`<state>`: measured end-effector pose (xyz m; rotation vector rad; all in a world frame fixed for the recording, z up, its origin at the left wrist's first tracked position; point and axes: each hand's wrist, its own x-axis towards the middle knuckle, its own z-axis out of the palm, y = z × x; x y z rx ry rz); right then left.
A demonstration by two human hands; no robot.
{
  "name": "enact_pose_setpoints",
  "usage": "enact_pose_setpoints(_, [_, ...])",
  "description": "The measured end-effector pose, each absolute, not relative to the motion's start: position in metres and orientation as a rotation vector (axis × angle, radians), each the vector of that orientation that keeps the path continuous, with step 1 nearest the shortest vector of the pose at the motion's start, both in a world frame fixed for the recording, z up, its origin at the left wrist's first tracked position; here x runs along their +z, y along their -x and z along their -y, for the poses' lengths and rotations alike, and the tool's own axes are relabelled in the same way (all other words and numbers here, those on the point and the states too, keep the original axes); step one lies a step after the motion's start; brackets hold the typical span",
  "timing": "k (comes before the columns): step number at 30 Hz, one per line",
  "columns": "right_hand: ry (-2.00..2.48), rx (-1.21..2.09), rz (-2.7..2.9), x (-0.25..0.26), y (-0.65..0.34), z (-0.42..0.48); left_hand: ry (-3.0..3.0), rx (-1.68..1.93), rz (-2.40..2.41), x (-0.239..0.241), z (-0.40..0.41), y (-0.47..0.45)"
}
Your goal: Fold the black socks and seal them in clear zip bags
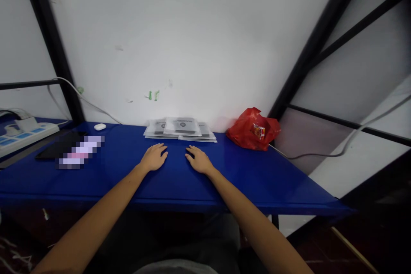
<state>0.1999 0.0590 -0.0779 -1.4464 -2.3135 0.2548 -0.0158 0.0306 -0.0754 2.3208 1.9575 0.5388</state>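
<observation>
My left hand [154,157] lies palm down on the blue table [125,175], fingers stretched out, with nothing in it. My right hand [198,159] rests flat on the same surface, also open and holding nothing. Just beyond both hands, against the wall, lies an overlapping pile of flat, whitish translucent packets [181,126] with dark print on them. The fingertips stop a little short of the pile.
At the right stands a crumpled red plastic bag [247,126] with a wrapped item in it. A white earbud case [99,126], a dark tablet-like slab [54,147] and a pixelated item [80,154] lie left. A power strip [28,137] is far left.
</observation>
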Motion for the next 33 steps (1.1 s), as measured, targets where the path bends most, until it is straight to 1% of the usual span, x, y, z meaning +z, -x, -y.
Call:
enact_pose_setpoints(10, [1.445, 0.21, 2.314, -0.076, -0.198, -0.057, -2.341, 0.569, -1.958, -0.077, -0.032, 0.016])
enact_pose_setpoints(12, [1.428, 0.113, 2.274, -0.073, -0.198, -0.059, -2.352, 0.579, -1.952, -0.078, -0.033, 0.016])
enact_pose_setpoints(16, [1.353, -0.19, 2.173, -0.06, -0.193, -0.075, -2.365, 0.633, -1.938, -0.081, -0.035, 0.017])
enact_pose_setpoints(20, [1.337, -0.355, 2.195, -0.048, -0.185, -0.098, -2.366, 0.637, -1.936, -0.082, -0.036, 0.016])
enact_pose_setpoints(28, [1.36, -0.513, 2.295, -0.049, -0.172, -0.121, -2.344, 0.588, -1.948, -0.081, -0.034, 0.015])
enact_pose_setpoints(33, [1.35, -0.484, 2.283, -0.052, -0.17, -0.127, -2.325, 0.617, -1.925, -0.08, -0.033, 0.015])
